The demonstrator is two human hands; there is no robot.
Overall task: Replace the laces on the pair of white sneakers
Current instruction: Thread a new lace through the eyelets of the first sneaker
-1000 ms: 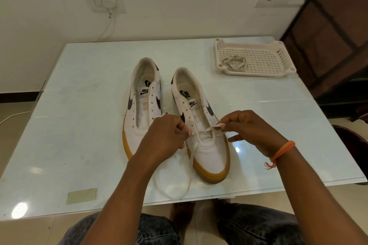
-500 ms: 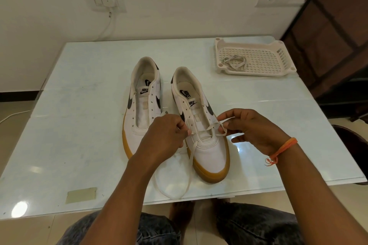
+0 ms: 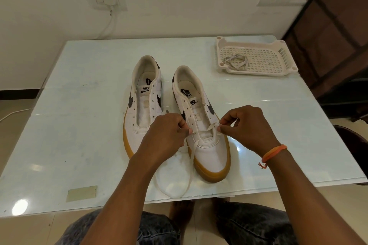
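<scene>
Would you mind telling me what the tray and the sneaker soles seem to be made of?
Tray: likely moulded plastic, cream, matte, judging by its perforated grid floor. Sneaker soles: probably gum rubber, tan, smooth sidewall with a dull sheen.

The right hand (image 3: 247,127) has drawn in toward the right sneaker (image 3: 201,123), closer to its lowest eyelets. The white lace (image 3: 214,125) end it pinches now lies shorter and bent, no longer stretched out sideways.
</scene>
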